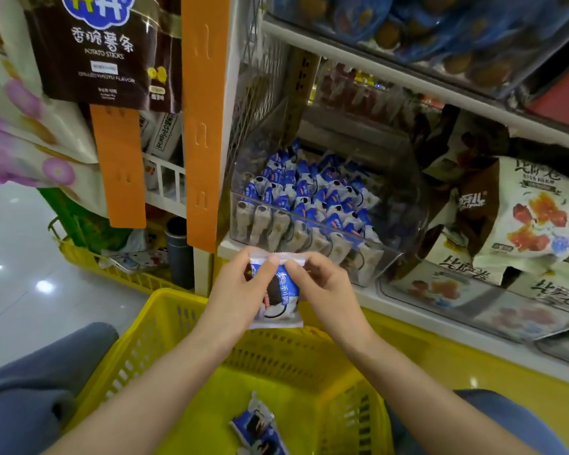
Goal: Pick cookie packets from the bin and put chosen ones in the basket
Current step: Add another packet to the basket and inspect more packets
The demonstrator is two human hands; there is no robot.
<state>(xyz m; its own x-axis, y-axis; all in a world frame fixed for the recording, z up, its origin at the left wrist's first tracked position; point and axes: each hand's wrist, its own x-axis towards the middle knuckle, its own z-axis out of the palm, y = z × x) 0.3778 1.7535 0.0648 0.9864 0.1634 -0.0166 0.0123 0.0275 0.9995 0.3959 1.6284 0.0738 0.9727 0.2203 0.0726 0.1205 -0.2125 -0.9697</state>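
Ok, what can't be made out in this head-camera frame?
Head view:
Held packet: side edges covered by the left hand and right hand pinching it.
Packets in the yellow basket: cut off by the bottom edge, count unclear.
Clear bin: rear packets too small and dim to count.
Top-shelf blue packs: blurred, unreadable.

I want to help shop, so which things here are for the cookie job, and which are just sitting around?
For the job:
- cookie packet, pinched by the left hand and right hand
- clear bin, full of the same cookies
- yellow basket, holding dropped packets

Just sitting around:
- potato sticks bag
- orange strips
- snack bags on the right
- dark flask
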